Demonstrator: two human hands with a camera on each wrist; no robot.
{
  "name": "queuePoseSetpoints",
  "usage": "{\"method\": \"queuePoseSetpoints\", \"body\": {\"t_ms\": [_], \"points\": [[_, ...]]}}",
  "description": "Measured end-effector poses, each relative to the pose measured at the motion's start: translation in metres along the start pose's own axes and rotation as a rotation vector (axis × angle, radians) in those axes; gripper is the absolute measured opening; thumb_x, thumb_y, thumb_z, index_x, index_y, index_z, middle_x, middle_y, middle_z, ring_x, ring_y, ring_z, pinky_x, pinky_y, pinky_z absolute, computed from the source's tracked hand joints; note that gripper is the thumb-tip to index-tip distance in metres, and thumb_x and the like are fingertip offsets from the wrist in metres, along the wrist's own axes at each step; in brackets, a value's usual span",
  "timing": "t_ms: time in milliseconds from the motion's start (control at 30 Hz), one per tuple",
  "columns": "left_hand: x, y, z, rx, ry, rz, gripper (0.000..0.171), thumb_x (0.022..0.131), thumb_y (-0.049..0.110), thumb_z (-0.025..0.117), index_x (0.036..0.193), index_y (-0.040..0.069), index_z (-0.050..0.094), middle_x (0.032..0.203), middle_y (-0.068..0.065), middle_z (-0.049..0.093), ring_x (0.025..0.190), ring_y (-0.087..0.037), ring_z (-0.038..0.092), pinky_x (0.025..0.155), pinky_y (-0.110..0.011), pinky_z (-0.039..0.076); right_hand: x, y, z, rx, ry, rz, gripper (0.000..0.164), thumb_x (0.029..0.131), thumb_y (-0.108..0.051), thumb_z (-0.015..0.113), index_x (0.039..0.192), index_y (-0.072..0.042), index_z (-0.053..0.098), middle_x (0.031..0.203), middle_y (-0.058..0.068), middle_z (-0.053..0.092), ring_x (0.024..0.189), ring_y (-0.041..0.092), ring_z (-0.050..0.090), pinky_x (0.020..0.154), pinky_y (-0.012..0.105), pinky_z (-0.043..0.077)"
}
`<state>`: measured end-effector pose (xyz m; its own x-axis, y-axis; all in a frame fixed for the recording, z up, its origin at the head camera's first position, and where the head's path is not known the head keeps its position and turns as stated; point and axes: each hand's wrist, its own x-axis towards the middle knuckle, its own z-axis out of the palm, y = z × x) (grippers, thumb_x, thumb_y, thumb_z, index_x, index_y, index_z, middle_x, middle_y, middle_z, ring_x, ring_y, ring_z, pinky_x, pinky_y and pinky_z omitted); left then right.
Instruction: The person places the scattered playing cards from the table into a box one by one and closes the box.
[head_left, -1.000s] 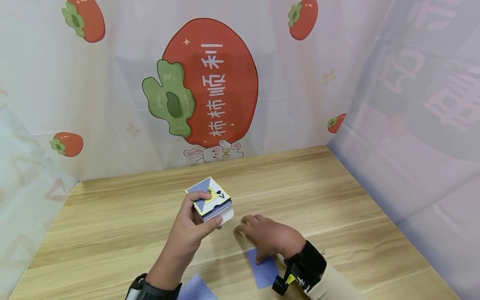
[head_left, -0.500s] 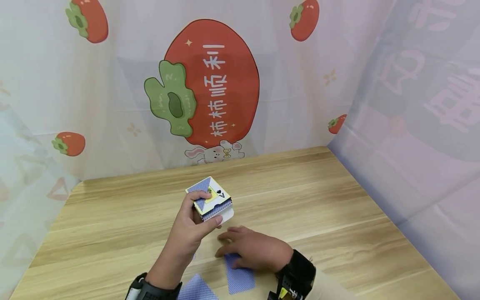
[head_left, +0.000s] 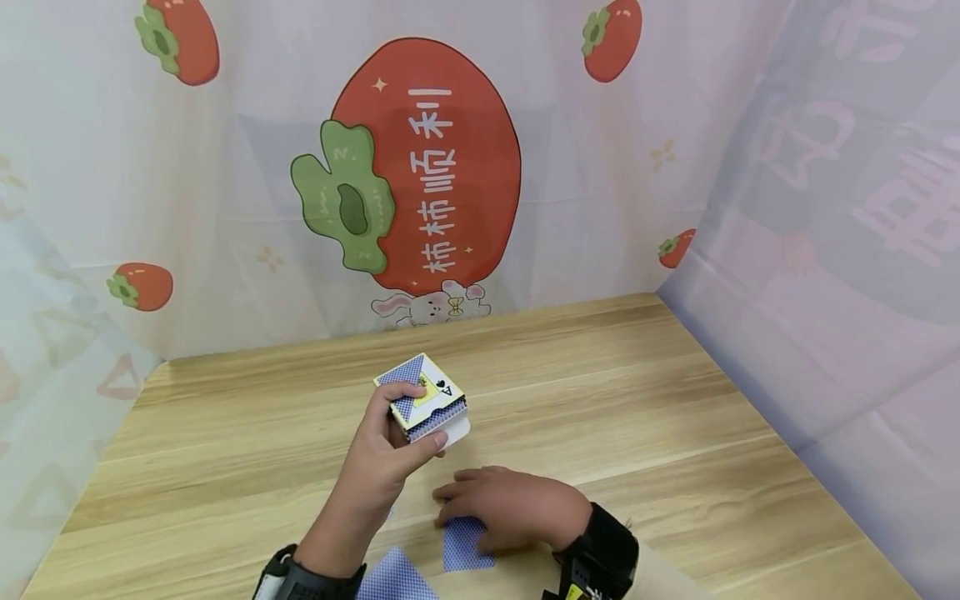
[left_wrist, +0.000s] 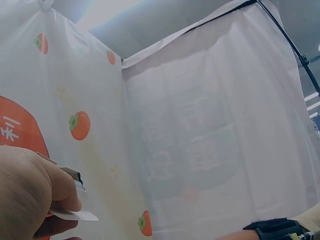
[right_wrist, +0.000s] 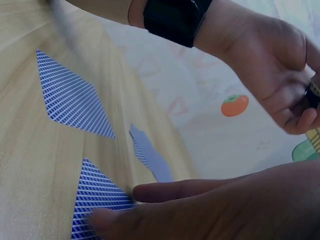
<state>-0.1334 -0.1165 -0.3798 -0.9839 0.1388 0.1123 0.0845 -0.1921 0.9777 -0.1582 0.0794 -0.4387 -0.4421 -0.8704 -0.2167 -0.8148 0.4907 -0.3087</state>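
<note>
My left hand point(head_left: 390, 450) grips a playing-card box point(head_left: 431, 379) above the table, fingers on its top and thumb beneath the front. Its lid flap point(head_left: 457, 433) hangs open and the blue backs of cards show inside. The box front bears an ace print. My right hand point(head_left: 517, 504) lies low over a blue-backed playing card point(head_left: 465, 554), thumb on the card and the other fingers extended at its far edge. In the right wrist view the thumb point(right_wrist: 107, 220) overlaps this card point(right_wrist: 90, 185).
Another face-down card point(head_left: 396, 577) lies at the front, beside my left wrist. A third card point(right_wrist: 150, 152) shows in the right wrist view, mostly hidden by my left arm from above. A persimmon-print curtain point(head_left: 585, 167) hangs behind the wooden table point(head_left: 637, 375).
My right hand has moved left and toward me, and the card under it has slid along the table the same way, then slightly back up. My left hand and the box stay nearly still.
</note>
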Motion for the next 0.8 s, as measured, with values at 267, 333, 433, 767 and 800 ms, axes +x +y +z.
{"method": "queuePoseSetpoints", "body": {"t_ms": [267, 333, 433, 767, 800], "points": [[0.0002, -0.0004, 0.0009, 0.003, -0.005, -0.002, 0.056, 0.084, -0.015, 0.066, 0.128, 0.007, 0.04, 0.13, -0.027, 0.046, 0.098, -0.024, 0.064, 0.073, -0.029, 0.059, -0.0083, -0.0079, -0.0075, -0.051, -0.064, 0.048, 0.078, 0.075, -0.022, 0.092, 0.141, -0.041, 0.056, 0.155, -0.015, 0.042, 0.14, 0.015, 0.042, 0.108, 0.036, 0.044], [0.0001, -0.0004, 0.0011, 0.003, -0.006, -0.002, 0.056, 0.084, -0.015, 0.066, 0.128, 0.007, 0.04, 0.129, -0.027, 0.046, 0.098, -0.024, 0.064, 0.073, -0.03, 0.059, -0.0075, -0.0078, -0.0063, -0.072, -0.037, 0.048, 0.074, 0.076, -0.025, 0.091, 0.139, -0.041, 0.057, 0.153, -0.015, 0.045, 0.136, 0.012, 0.045, 0.105, 0.032, 0.045], [0.0001, -0.0007, 0.0012, 0.002, -0.006, 0.0, 0.056, 0.084, -0.015, 0.066, 0.128, 0.007, 0.04, 0.129, -0.027, 0.047, 0.097, -0.024, 0.064, 0.072, -0.029, 0.059, -0.005, -0.0067, -0.0043, -0.09, -0.003, 0.05, 0.067, 0.078, -0.032, 0.089, 0.137, -0.04, 0.059, 0.148, -0.015, 0.049, 0.13, 0.009, 0.048, 0.102, 0.029, 0.046], [0.0003, -0.0019, 0.0016, 0.011, -0.019, 0.004, 0.056, 0.084, -0.014, 0.067, 0.129, 0.006, 0.04, 0.129, -0.026, 0.048, 0.096, -0.023, 0.065, 0.072, -0.028, 0.059, -0.0034, -0.0058, -0.0041, -0.062, 0.022, 0.095, 0.058, 0.079, -0.033, 0.087, 0.131, -0.039, 0.062, 0.137, -0.016, 0.054, 0.114, 0.006, 0.051, 0.091, 0.025, 0.048], [0.0004, -0.0019, 0.0018, 0.011, -0.021, 0.003, 0.057, 0.084, -0.014, 0.067, 0.129, 0.006, 0.04, 0.128, -0.026, 0.048, 0.096, -0.023, 0.065, 0.072, -0.028, 0.059, -0.0038, -0.0061, -0.0044, -0.063, 0.023, 0.103, 0.057, 0.079, -0.032, 0.087, 0.131, -0.039, 0.062, 0.136, -0.016, 0.055, 0.112, 0.006, 0.051, 0.09, 0.024, 0.048]]}}
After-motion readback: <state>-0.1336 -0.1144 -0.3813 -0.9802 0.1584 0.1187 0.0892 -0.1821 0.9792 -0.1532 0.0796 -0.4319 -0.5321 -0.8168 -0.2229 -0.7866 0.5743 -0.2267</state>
